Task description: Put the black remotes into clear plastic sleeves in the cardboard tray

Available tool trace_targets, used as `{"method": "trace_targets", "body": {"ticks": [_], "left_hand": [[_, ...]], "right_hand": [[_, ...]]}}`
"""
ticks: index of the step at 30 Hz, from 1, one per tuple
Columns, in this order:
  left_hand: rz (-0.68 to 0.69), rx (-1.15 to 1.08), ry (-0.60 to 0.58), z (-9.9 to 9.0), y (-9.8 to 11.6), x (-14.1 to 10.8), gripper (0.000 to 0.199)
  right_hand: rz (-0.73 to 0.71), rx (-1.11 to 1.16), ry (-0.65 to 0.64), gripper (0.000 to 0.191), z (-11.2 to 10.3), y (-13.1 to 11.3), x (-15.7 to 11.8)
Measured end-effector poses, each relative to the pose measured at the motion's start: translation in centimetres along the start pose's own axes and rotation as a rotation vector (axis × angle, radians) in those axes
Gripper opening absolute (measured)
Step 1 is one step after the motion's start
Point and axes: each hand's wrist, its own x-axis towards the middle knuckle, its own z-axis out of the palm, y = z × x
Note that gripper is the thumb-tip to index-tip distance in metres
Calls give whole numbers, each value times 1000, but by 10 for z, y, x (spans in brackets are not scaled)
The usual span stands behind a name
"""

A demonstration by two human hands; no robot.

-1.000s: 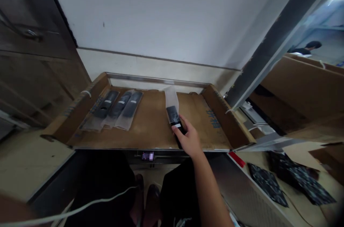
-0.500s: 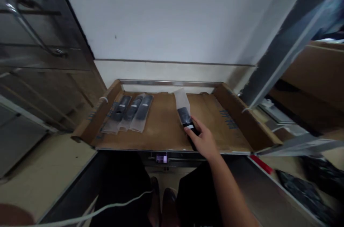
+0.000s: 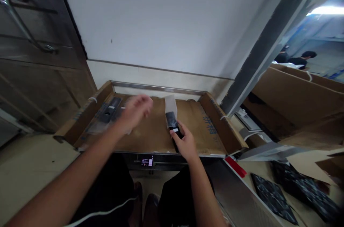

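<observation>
In my right hand (image 3: 186, 143) is a long black object (image 3: 176, 130) with a white label, partly inside a translucent plastic sleeve (image 3: 170, 103). My thumb and fingers are closed around its near part, and the sleeve points away from me. My left hand (image 3: 138, 109) is in the air above the left half of the cardboard-lined tray (image 3: 150, 144), blurred by motion, so its fingers are unclear. Beneath and left of it lie similar black objects in translucent sleeves (image 3: 110, 109), partly hidden by my hand and forearm.
Raised cardboard sides (image 3: 223, 123) border the tray, and a white wall (image 3: 161, 23) stands behind it. A metal door with a handle (image 3: 27, 23) is at the left. Large cardboard boxes (image 3: 301, 101) stand at the right, with people beyond. A small lit screen (image 3: 147, 160) sits below the tray edge.
My left hand has come into view from the lower left, over the sleeved objects. My right hand still grips the black object. The camera view has turned to the right.
</observation>
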Motion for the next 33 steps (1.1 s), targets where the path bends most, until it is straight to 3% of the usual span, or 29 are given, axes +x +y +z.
{"method": "trace_targets", "body": {"ticks": [3,5,8,16,20,24,33], "left_hand": [[18,242,-301,33,-25,-17,20],[85,327,-411,54,-40,-24,20],[114,309,-384,68,-51,-22,20],[256,371,-328,70,-68,0,7],[260,341,-334,71,-76,3,8],[229,305,-329,71,-75,0,6],[200,233,-349,73,-63,-10,8]], "right_hand": [[-23,-57,-3,59,0,4,2],[-34,-100,27,55,0,7,3],[-21,-153,94,51,0,9,5],[18,-300,192,43,6,5,4],[-16,-271,162,41,7,6,5],[-6,-299,144,44,8,5,5],[-4,-383,277,27,12,-1,1]]}}
